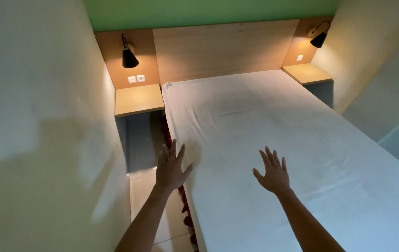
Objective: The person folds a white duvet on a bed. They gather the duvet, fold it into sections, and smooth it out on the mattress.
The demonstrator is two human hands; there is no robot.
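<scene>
A bed with a smooth white sheet fills the middle and right of the head view. My left hand hovers open over the bed's left edge, fingers spread, holding nothing. My right hand is held open above the sheet, palm down, fingers apart. A dark red frilled bed skirt shows along the bed's left side, below my left hand. I cannot tell whether either hand touches the sheet.
A wooden headboard spans the far wall. Wooden bedside shelves stand at the left and right, each under a black wall lamp. A narrow tiled floor strip runs between the bed and the left wall.
</scene>
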